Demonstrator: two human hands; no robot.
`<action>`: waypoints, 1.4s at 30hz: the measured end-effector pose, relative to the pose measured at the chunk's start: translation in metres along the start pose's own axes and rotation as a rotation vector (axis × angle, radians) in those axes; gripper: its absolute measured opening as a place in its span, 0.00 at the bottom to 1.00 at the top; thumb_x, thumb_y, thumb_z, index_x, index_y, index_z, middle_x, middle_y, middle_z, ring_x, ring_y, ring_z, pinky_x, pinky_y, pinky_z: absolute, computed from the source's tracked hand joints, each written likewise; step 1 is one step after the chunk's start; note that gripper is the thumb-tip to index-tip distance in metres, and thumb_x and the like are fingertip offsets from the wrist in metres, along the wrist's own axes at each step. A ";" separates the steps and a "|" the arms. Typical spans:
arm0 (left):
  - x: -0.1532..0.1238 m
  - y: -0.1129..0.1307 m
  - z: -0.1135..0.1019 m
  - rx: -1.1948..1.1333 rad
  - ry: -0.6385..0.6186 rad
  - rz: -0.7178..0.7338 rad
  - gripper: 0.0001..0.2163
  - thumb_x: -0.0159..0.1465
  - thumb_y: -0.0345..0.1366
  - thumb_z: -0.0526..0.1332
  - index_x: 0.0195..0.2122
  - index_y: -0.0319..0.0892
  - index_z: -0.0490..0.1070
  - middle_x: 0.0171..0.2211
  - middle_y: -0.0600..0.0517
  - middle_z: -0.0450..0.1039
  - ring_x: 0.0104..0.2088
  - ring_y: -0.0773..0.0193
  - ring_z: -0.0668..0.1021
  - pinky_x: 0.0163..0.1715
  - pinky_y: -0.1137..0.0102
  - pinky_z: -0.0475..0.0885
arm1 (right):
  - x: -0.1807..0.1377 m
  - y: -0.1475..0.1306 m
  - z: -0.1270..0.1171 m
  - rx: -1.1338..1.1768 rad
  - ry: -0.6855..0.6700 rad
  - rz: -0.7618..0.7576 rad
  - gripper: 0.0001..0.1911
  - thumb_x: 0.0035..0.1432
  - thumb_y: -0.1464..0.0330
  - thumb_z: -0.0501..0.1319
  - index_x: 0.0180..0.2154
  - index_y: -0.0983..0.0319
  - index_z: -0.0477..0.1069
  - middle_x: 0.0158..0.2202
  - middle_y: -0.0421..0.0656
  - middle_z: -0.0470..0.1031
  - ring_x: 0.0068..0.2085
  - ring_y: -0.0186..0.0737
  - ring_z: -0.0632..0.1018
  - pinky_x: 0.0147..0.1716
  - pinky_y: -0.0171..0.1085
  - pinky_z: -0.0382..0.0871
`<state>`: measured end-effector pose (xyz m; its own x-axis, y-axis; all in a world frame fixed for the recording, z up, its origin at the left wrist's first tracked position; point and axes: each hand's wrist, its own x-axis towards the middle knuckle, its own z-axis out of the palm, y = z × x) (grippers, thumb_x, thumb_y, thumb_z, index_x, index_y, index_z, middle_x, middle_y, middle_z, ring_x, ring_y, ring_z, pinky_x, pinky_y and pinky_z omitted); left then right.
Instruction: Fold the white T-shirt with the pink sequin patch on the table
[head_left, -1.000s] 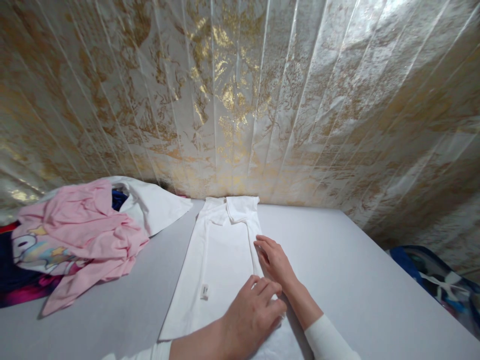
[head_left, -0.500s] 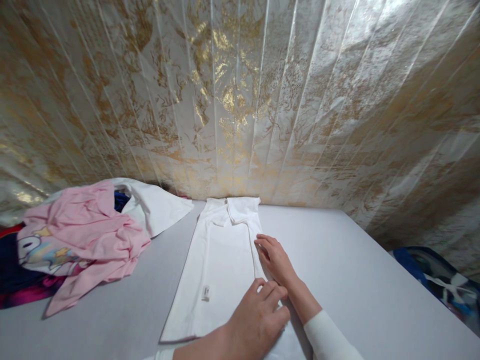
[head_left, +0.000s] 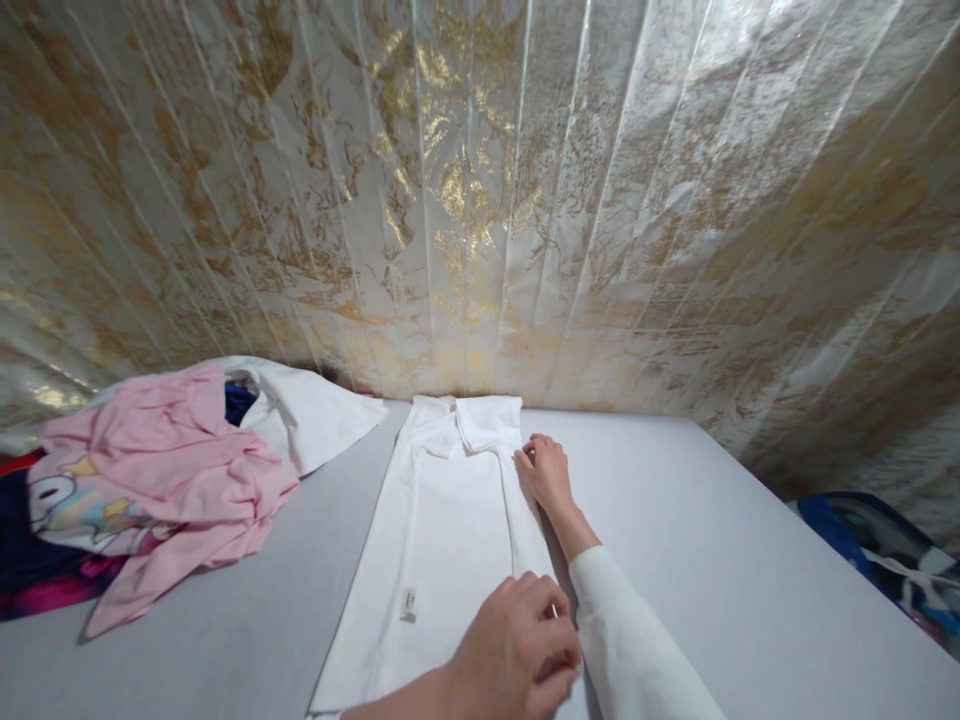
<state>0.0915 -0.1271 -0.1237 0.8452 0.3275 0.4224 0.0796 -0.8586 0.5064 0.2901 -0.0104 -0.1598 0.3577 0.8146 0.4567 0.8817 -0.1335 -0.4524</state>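
Observation:
A white shirt (head_left: 461,520) lies lengthwise on the table, its sides folded inward and a small label (head_left: 408,604) showing on its left part. My left hand (head_left: 517,640) reaches across the shirt's near end to its right edge. Its fingers are curled in on the cloth there, though the fingertips are partly hidden. Farther up, my right hand (head_left: 546,472) rests at the same right edge, just below the folded top. Thumb and fingers of that hand are apart, touching the border of the cloth.
To the left lies a loose heap with a pink printed shirt (head_left: 225,490), a white cloth (head_left: 315,415) and dark clothing (head_left: 30,540). A gold-patterned silver sheet (head_left: 465,200) hangs behind the table (head_left: 675,560). Beyond the table's right edge sits a blue-edged bag (head_left: 840,530).
My right hand has slid up along the shirt's right edge, away from me. My left hand has shifted slightly toward me, still with curled fingers.

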 end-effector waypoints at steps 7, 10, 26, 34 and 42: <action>-0.003 -0.015 0.014 0.047 0.026 0.052 0.08 0.56 0.30 0.69 0.28 0.44 0.69 0.35 0.55 0.67 0.33 0.68 0.71 0.34 0.75 0.66 | 0.032 0.015 0.009 -0.028 0.052 0.030 0.10 0.62 0.62 0.60 0.38 0.63 0.72 0.42 0.45 0.74 0.44 0.42 0.74 0.46 0.46 0.68; -0.004 -0.015 0.013 0.008 0.053 0.032 0.06 0.58 0.31 0.68 0.29 0.43 0.70 0.35 0.54 0.68 0.33 0.68 0.72 0.34 0.76 0.67 | 0.043 0.021 0.011 -0.052 0.012 0.030 0.12 0.64 0.60 0.60 0.43 0.62 0.72 0.45 0.44 0.74 0.44 0.40 0.75 0.45 0.46 0.71; -0.005 -0.011 0.006 -0.131 0.093 -0.001 0.05 0.61 0.33 0.68 0.29 0.44 0.73 0.35 0.54 0.67 0.35 0.68 0.72 0.35 0.76 0.67 | 0.090 0.031 0.026 -0.047 -0.206 0.004 0.16 0.65 0.62 0.59 0.51 0.62 0.68 0.51 0.46 0.71 0.47 0.42 0.76 0.45 0.47 0.73; -0.008 -0.011 0.011 -0.006 0.027 0.030 0.07 0.62 0.36 0.68 0.28 0.46 0.73 0.37 0.56 0.68 0.37 0.69 0.72 0.37 0.75 0.65 | 0.098 0.032 0.031 -0.018 -0.234 0.024 0.16 0.65 0.62 0.60 0.52 0.62 0.68 0.52 0.46 0.71 0.47 0.43 0.76 0.45 0.47 0.73; -0.010 -0.015 0.030 0.099 0.036 0.080 0.09 0.65 0.41 0.66 0.30 0.46 0.71 0.37 0.57 0.70 0.37 0.67 0.71 0.34 0.70 0.61 | 0.097 0.027 0.027 0.068 -0.225 0.057 0.17 0.64 0.62 0.60 0.52 0.62 0.68 0.52 0.46 0.71 0.47 0.43 0.76 0.46 0.47 0.73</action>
<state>0.0982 -0.1291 -0.1583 0.8316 0.2686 0.4860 0.0660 -0.9169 0.3936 0.3403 0.0805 -0.1479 0.3223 0.9130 0.2500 0.8366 -0.1512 -0.5265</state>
